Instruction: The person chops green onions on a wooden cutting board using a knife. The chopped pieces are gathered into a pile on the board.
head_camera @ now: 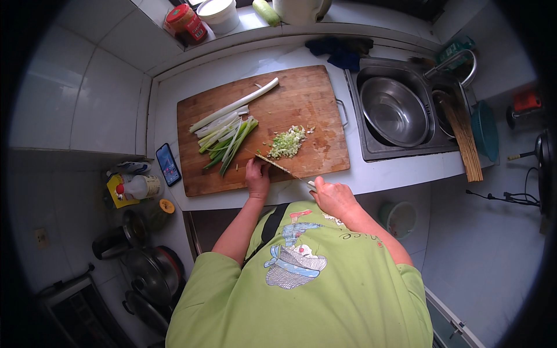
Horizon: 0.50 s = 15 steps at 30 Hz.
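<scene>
My right hand (335, 195) grips the pale handle of a kitchen knife (278, 166), whose blade slants away to the left over the board's near edge. Chopped bits cling along the blade. With its fingers bent, my left hand (257, 177) is close to the blade's far end; whether it touches or holds anything is hidden. A pile of chopped green onion (287, 142) lies just beyond the knife on the wooden cutting board (300, 95). Cut green onion stalks (230, 135) are bunched on the board's left side, with a long white stalk (237, 104) beyond them.
A smartphone (168, 164) lies left of the board. At right, a metal basin (394, 112) sits in the steel sink (370, 152) below a faucet (468, 65). A red-lidded jar (186, 26), white tub (219, 17) and green gourd-like vegetable (266, 12) stand along the back ledge.
</scene>
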Each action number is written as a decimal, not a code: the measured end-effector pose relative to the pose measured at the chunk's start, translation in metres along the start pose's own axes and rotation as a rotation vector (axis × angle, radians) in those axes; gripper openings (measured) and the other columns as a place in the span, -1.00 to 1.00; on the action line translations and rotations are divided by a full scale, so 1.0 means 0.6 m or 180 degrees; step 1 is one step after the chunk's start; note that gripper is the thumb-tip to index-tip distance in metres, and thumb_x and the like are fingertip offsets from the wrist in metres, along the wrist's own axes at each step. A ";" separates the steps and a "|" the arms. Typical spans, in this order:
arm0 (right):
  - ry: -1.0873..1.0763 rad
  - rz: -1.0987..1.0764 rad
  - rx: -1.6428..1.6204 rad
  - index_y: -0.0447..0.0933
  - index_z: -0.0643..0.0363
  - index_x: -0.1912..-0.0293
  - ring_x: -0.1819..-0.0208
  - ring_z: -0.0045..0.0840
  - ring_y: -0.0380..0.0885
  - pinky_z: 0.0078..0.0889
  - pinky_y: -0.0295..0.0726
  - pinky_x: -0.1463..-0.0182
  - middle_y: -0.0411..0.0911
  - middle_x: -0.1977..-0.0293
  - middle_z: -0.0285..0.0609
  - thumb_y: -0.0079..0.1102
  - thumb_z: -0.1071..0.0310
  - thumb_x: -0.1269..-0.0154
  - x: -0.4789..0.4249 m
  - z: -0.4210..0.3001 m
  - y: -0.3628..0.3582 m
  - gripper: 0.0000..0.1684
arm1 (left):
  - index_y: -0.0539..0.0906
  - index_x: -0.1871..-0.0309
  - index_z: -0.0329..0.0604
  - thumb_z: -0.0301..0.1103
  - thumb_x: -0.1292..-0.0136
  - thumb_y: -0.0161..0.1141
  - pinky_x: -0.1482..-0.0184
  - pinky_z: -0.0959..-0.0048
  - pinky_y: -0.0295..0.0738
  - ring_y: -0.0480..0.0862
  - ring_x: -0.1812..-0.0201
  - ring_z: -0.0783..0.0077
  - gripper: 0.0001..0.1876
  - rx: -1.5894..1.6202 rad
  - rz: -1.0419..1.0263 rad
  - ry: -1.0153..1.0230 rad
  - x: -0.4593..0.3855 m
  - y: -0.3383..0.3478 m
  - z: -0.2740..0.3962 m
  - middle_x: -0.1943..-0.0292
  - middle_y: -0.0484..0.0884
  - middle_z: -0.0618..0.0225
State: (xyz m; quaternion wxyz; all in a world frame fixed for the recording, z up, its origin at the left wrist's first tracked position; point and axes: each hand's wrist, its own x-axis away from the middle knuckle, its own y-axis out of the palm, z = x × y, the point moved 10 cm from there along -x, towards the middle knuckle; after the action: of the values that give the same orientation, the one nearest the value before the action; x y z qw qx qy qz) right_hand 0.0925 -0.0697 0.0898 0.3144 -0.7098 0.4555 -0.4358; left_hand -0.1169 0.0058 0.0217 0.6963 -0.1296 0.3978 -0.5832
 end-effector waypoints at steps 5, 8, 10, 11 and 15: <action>0.0114 -0.0071 -0.0080 0.33 0.26 0.19 0.41 0.03 0.64 0.08 0.60 0.34 0.60 0.53 0.13 0.12 0.15 -0.34 -0.008 0.007 0.008 -0.65 | 0.61 0.28 -0.16 -0.45 -0.15 0.28 0.00 0.18 0.49 0.57 0.05 -0.01 -0.91 -0.0102 -0.0446 -0.0283 -0.004 0.016 -0.003 0.17 0.60 0.12; 0.0101 -0.0044 -0.0106 0.32 0.26 0.19 0.41 0.04 0.63 0.10 0.59 0.34 0.60 0.54 0.12 0.11 0.14 -0.34 -0.012 0.014 0.012 -0.64 | 0.63 0.26 -0.17 -0.45 -0.15 0.28 -0.02 0.20 0.49 0.57 0.04 0.02 -0.90 -0.0047 -0.0455 -0.0105 -0.009 0.014 0.004 0.16 0.61 0.14; 0.0094 -0.0015 -0.0144 0.32 0.25 0.19 0.42 0.05 0.63 0.10 0.58 0.35 0.60 0.55 0.11 0.11 0.13 -0.35 -0.011 0.014 0.012 -0.64 | 0.64 0.24 -0.18 -0.45 -0.16 0.28 -0.01 0.22 0.50 0.58 0.06 0.05 -0.88 -0.0048 -0.0227 -0.0055 -0.006 0.005 0.001 0.16 0.61 0.16; 0.0100 0.0006 -0.0160 0.32 0.25 0.19 0.42 0.05 0.63 0.10 0.58 0.35 0.59 0.55 0.11 0.11 0.13 -0.34 -0.010 0.013 0.010 -0.64 | 0.64 0.22 -0.19 -0.45 -0.16 0.29 0.00 0.23 0.51 0.59 0.07 0.07 -0.87 -0.0048 -0.0113 -0.0031 -0.004 0.000 0.000 0.16 0.62 0.17; 0.0081 0.0093 -0.0182 0.33 0.23 0.20 0.42 0.05 0.63 0.09 0.59 0.35 0.60 0.55 0.10 0.11 0.13 -0.34 -0.005 0.011 -0.001 -0.66 | 0.64 0.19 -0.19 -0.46 -0.16 0.30 0.04 0.26 0.54 0.61 0.10 0.08 -0.85 0.0204 -0.0133 -0.0127 0.002 -0.001 -0.010 0.12 0.61 0.17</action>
State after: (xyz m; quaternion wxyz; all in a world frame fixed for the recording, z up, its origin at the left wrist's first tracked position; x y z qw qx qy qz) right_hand 0.0980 -0.0665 0.0868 0.2946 -0.7061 0.4820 -0.4270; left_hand -0.1214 0.0059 0.0177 0.6956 -0.1272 0.3622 -0.6073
